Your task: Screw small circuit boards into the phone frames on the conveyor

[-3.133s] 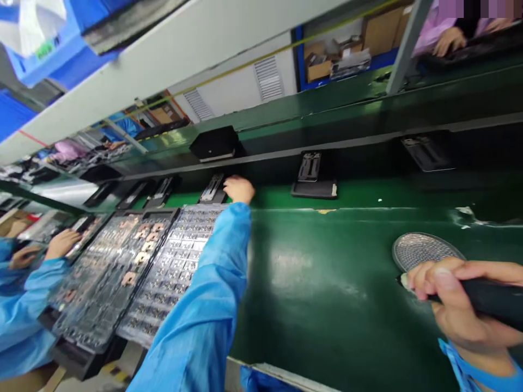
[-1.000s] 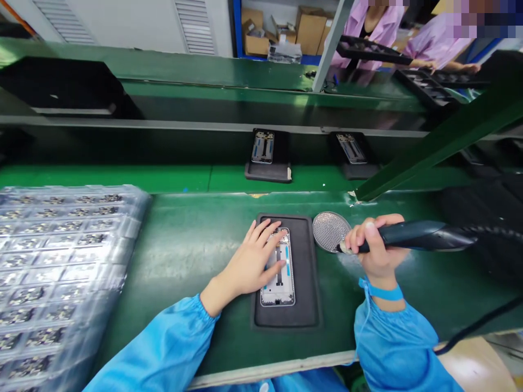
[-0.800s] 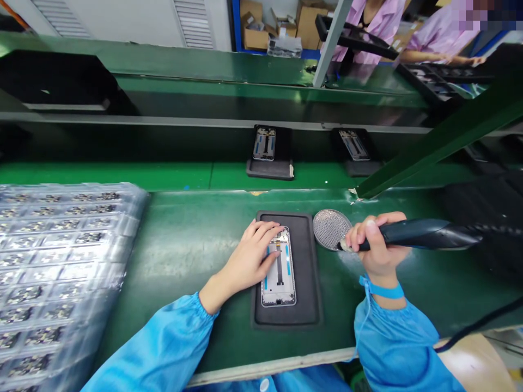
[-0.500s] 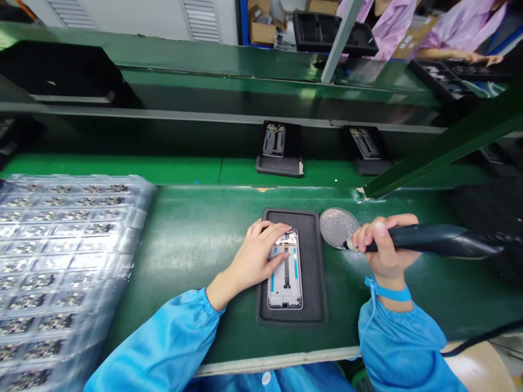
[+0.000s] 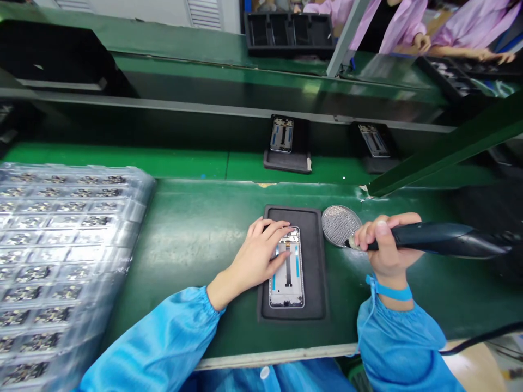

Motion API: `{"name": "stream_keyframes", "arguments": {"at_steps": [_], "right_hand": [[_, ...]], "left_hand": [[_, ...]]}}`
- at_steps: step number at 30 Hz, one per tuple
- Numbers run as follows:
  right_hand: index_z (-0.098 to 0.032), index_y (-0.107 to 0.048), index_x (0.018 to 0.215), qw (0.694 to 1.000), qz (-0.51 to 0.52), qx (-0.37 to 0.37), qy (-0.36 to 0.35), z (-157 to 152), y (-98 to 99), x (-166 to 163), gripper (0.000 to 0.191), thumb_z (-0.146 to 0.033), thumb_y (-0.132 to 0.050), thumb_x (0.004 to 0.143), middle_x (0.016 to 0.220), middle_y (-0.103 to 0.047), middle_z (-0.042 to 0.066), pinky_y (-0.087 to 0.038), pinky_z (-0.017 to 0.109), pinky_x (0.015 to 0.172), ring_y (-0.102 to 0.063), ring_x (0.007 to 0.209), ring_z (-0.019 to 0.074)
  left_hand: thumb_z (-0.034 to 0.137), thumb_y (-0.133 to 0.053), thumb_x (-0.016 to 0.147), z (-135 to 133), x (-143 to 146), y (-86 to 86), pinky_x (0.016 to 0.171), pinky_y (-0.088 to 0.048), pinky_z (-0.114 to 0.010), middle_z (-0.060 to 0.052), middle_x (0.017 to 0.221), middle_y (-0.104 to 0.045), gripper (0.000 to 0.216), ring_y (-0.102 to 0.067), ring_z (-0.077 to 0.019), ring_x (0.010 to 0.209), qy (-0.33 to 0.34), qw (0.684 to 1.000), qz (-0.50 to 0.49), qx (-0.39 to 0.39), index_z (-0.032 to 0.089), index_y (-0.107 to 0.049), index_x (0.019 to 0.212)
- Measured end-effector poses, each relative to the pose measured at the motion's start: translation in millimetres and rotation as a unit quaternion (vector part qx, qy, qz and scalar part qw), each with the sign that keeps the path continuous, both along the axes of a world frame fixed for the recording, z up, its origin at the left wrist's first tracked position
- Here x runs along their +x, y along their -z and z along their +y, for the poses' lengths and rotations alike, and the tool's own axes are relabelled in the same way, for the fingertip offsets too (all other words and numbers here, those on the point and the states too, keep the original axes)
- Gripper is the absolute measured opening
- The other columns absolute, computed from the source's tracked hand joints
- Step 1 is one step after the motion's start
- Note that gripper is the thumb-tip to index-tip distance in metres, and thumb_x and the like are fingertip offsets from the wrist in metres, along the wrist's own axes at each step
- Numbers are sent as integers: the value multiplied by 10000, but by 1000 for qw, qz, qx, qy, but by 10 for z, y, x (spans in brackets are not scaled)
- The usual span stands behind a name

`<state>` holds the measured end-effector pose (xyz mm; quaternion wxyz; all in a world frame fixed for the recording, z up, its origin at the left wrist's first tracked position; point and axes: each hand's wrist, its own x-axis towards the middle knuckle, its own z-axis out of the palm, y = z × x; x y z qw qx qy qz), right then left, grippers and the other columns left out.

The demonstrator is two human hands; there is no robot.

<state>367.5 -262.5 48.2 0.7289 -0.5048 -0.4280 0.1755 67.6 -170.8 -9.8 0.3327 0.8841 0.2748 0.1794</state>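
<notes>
A white phone frame (image 5: 288, 280) lies in a black carrier tray (image 5: 314, 272) on the green bench in front of me. My left hand (image 5: 257, 255) rests on the frame's upper left part, fingers stretched out flat. My right hand (image 5: 386, 247) is wrapped round a dark electric screwdriver (image 5: 441, 239), held level with its tip pointing left at a round silver screw dish (image 5: 340, 224) beside the tray. A blue strap circles my right wrist.
Clear blister trays of small parts (image 5: 61, 256) fill the left of the bench. On the conveyor behind, two more phone frames sit on black carriers (image 5: 286, 158) (image 5: 373, 142). A green strut (image 5: 445, 147) slants at right. People in pink coats (image 5: 392, 24) work opposite.
About three seconds ago my left arm reached to the conveyor at far left; now the tray with the frame lies before me. In the last second my hands barely moved.
</notes>
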Motion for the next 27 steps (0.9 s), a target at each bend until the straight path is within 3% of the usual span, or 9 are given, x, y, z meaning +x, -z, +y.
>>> {"name": "stream_keyframes", "arguments": {"at_steps": [3, 7, 12, 18, 27], "right_hand": [[-308, -615, 1044, 1000, -5, -1, 2, -11, -52, -14, 510, -517, -1080, 1063, 692, -622, -111, -545, 323, 475, -560, 452, 150], [-328, -642, 1082, 999, -6, 31, 4, 15, -260, -85, 464, -482, -1079, 1057, 693, -657, -111, -577, 342, 462, -566, 439, 163], [-340, -630, 1091, 994, 26, 72, -77, 302, -435, -515, 434, -504, -1031, 1110, 671, -638, -123, -548, 327, 437, -505, 402, 148], [-343, -591, 1131, 985, 41, 23, -166, 671, -256, -999, 486, -605, -1000, 1148, 706, -607, -137, -544, 299, 435, -516, 408, 130], [-370, -650, 1150, 976, 34, 45, -211, 730, -139, -1026, 317, -457, -953, 1187, 709, -593, -105, -486, 348, 380, -466, 388, 164]], "left_hand": [[384, -693, 1290, -128, -9, 36, 1602, -480, -780, -133, 1928, -703, 590, -628, -414, 1740, -19, 1000, -8, 10, 331, -705, 1877], [324, -602, 1300, -127, -41, 36, 1561, -514, -772, -157, 2005, -605, 577, -532, -431, 1841, -82, 996, -17, 0, 314, -703, 1869], [344, -673, 1267, -22, -68, 5, 1536, -500, -821, -175, 1966, -613, 567, -517, -468, 1813, -107, 994, 7, -16, 303, -720, 1830], [367, -714, 1272, -70, -41, -2, 1523, -531, -828, -157, 1966, -599, 449, -533, -468, 1772, -115, 993, 13, -9, 311, -809, 1707], [310, -724, 1267, -125, 60, -133, 1489, -549, -828, -195, 1974, -585, 424, -530, -478, 1780, -115, 993, 25, -32, 261, -832, 1675]]}}
